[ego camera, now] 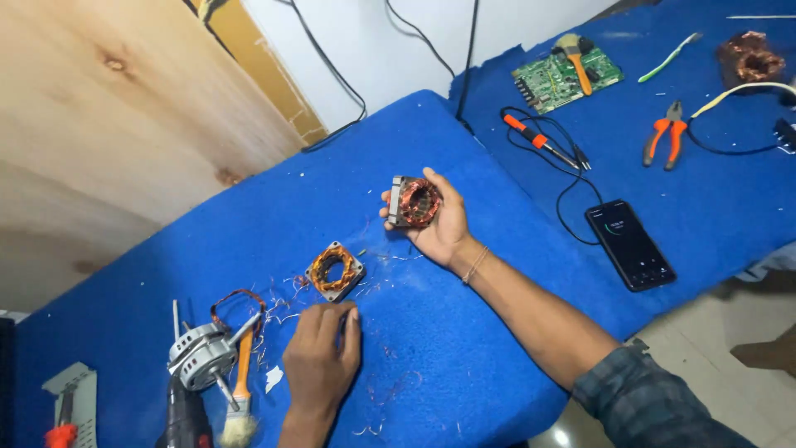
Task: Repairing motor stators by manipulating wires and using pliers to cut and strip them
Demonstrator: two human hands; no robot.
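My right hand (439,224), mid-frame, cups a heavy, hard motor coil (414,202) by its metal edges, sparing its thin wires; my left hand (322,353) presses flat on the blue table (464,373).

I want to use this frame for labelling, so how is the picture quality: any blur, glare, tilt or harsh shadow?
Head view: strongly tilted, the blue table running diagonally; lighting even, shadows soft; the right hand and its copper-wound stator are fairly sharp; the left hand looks slightly soft; a mild sheen on the phone screen; the far circuit board lacks fine detail.
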